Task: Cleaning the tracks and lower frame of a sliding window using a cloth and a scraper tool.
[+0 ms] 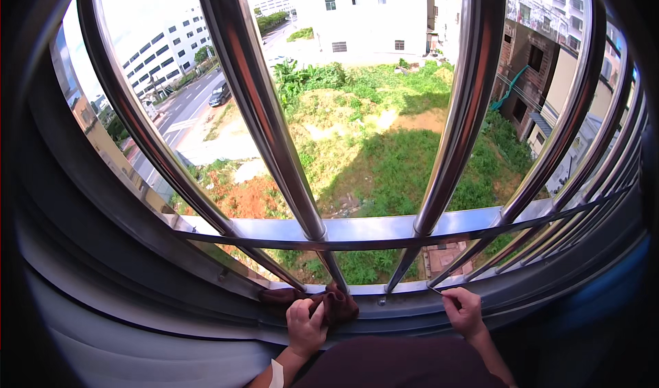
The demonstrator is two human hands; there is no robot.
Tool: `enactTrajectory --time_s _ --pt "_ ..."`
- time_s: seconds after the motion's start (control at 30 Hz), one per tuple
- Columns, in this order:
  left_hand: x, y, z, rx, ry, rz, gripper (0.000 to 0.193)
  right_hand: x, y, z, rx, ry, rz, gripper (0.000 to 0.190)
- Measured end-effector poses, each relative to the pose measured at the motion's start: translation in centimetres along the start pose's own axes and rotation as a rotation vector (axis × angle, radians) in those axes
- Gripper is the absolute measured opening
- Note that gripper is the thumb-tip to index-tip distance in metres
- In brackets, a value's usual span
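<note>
A dark brown cloth (340, 306) lies bunched on the dark window frame (396, 311), against the foot of the metal bars. My left hand (306, 322) is on the cloth, with fingers curled against its folds. To the right, my right hand (466, 309) pinches a thin dark stick-like tool (435, 290) between thumb and fingers. The tool's tip points up and left to the lower rail (370, 288) of the window grille. What the tool is exactly is too small to tell. A bolt head (381, 302) shows on the frame between my hands.
Upright stainless steel bars (278, 115) stand close in front of me, crossed by a flat metal rail (370, 228). Beyond and well below are a weedy plot (391, 171), a road (193, 99) with a parked car (220, 94), and buildings. Pale wall or sill (154, 357) lies at lower left.
</note>
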State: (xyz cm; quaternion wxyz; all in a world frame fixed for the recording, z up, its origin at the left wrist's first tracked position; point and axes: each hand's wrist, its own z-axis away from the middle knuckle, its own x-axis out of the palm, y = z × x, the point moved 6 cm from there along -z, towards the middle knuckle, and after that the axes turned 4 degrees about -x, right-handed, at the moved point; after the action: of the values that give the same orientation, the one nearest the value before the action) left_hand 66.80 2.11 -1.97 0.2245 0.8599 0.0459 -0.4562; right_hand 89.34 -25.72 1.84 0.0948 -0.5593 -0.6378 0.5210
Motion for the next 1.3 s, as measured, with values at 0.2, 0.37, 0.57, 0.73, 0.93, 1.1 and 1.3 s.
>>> enactTrajectory --time_s 0.2,0.37,0.57,0.73,0.93,1.1,1.3 --pt "2.8 2.4 -3.6 0.144 -0.081 0.064 0.057 0.2 1.4 0.2 0.129 0.039 -0.178 0.01" --pt "2.7 2.6 -3.6 0.093 -0.045 0.098 0.057 0.3 0.5 -0.7 0.078 -0.023 -0.184 0.01" --pt "3.0 2.2 -3.0 0.072 0.047 0.14 0.054 0.7 2.1 0.6 0.157 -0.042 -0.126 0.01" --pt "2.9 2.3 -3.1 0.082 0.056 0.147 0.054 1.4 4.0 1.7 0.218 -0.1 -0.048 0.012" --pt "2.6 2.6 -3.3 0.059 0.061 0.138 0.053 1.8 3.6 1.8 0.087 -0.088 0.091 0.013" --pt "2.6 2.7 -3.2 0.066 0.07 0.131 0.052 1.5 3.4 1.7 0.081 -0.077 0.096 0.013" --pt "2.4 2.7 -3.3 0.056 0.07 0.126 0.051 1.7 4.1 2.1 0.142 -0.084 0.038 0.011"
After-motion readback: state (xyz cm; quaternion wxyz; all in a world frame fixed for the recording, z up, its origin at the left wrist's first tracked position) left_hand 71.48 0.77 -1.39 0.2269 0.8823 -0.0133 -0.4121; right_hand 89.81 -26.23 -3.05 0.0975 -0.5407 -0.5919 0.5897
